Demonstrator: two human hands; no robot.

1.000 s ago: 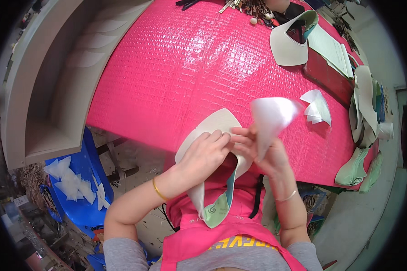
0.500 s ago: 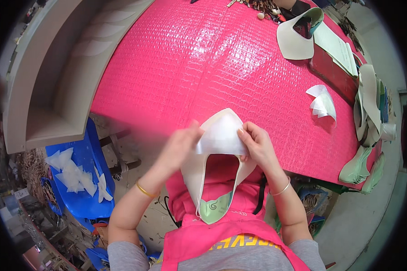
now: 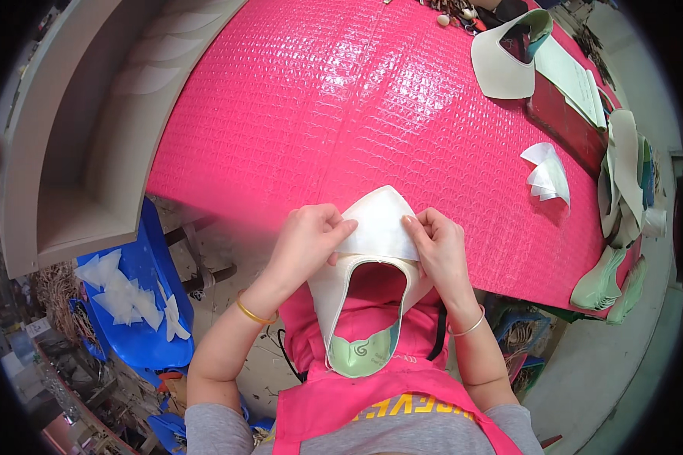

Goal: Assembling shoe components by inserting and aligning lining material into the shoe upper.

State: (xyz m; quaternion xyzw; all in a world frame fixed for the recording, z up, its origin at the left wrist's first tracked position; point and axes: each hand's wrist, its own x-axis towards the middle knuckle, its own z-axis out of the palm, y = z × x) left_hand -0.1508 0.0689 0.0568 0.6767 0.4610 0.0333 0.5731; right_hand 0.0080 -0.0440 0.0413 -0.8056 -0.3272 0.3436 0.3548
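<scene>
A cream shoe upper (image 3: 328, 307) lies in front of me at the table's near edge, its opening toward my body and its pale green heel lining (image 3: 363, 356) showing. Over its toe end is a thin white toe-shaped piece (image 3: 379, 220), with its tip pointing away from me. My left hand (image 3: 307, 241) pinches the left edge of this white piece between thumb and fingers. At the opposite edge my right hand (image 3: 442, 250) pinches it too, with thumb and forefinger. What the curled fingers underneath touch is hidden.
Pink sheeting covers the table (image 3: 281, 114). A grey shelf box (image 3: 23, 189) stands at left, above a blue chair (image 3: 155, 334) holding white cut pieces (image 3: 125, 292). At right are more white pieces (image 3: 546, 178), another upper (image 3: 501, 64), a notepad (image 3: 569, 76) and stacked uppers (image 3: 622, 167).
My left hand has moved from a blurred position onto the white piece's left edge and now pinches it. The white piece sits farther up over the toe. My right hand keeps its edge.
</scene>
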